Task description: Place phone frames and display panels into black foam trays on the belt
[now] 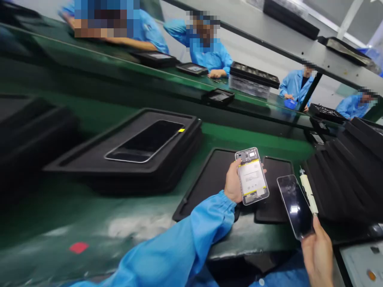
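Note:
My left hand (233,184) is closed round an opened phone body (251,175), its white battery with yellow strips facing me, held above a flat black tray (209,179). My right hand (317,251), low at the right, grips a dark glossy phone back cover (295,206) together with a cream syringe-like dispenser (308,193) that points up and away. The two parts are apart, side by side.
A stack of black trays (89,163) with a dark phone (146,141) in the top one sits on the green belt (60,215). More black trays (350,175) lie at the right. Several people in blue coats (209,52) work across the raised line. A red mark (78,247) is on the belt.

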Demonstrator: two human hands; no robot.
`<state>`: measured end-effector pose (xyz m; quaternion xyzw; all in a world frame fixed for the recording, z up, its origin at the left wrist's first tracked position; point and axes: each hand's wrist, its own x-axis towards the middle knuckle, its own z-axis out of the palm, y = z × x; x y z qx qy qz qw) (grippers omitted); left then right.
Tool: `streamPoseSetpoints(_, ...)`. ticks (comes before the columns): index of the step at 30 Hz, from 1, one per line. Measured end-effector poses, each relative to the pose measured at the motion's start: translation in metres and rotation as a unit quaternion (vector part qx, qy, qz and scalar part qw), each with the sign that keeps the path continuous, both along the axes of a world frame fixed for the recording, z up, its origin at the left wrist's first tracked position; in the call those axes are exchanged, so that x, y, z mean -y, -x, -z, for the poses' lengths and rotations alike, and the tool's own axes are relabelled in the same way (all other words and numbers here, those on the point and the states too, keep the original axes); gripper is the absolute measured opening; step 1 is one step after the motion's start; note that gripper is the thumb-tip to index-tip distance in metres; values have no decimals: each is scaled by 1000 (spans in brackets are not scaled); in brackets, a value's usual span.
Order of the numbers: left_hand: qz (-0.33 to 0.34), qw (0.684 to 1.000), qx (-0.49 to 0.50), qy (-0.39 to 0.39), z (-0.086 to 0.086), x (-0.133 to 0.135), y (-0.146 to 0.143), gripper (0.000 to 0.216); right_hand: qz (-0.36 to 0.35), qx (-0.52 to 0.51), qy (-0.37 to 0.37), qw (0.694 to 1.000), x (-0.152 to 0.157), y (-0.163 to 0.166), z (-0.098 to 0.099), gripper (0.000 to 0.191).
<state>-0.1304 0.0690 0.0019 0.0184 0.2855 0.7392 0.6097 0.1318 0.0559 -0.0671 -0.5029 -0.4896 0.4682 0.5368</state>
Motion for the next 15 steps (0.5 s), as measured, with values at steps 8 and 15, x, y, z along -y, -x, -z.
streamPoseSetpoints(8,3,1000,-9,1,8,2,6,48,14,73,23,997,-21,53,-26,65)
streamPoseSetpoints(15,211,916,-339,-28,9,28,-40,39,-69,84,-8,994,12,68,-61,77)
